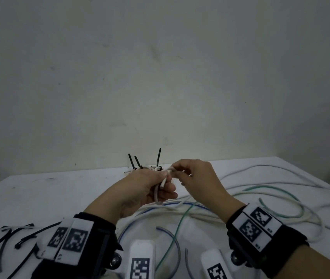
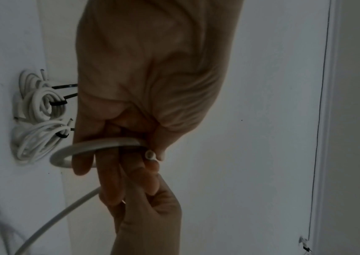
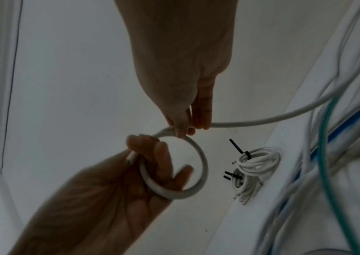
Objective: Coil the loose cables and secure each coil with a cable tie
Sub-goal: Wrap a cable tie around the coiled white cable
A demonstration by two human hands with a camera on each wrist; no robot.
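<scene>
Both hands are raised above the white table (image 1: 59,190), working one white cable (image 1: 157,195). My left hand (image 1: 166,185) holds a single loop of it (image 3: 202,165) round its fingers, and its thumb pins the cut cable end (image 2: 149,154). My right hand (image 1: 177,174) pinches the same cable (image 3: 181,128) at the top of the loop. From there the cable's long tail (image 3: 283,117) runs off to the right. Three white coils (image 2: 39,112) bound with black ties lie at the table's far edge (image 1: 154,168).
Several loose black cable ties (image 1: 19,238) lie at the near left. Loose green (image 1: 180,222), blue (image 1: 160,205) and white (image 1: 270,170) cables sprawl over the middle and right of the table. A bare wall (image 1: 160,77) stands behind.
</scene>
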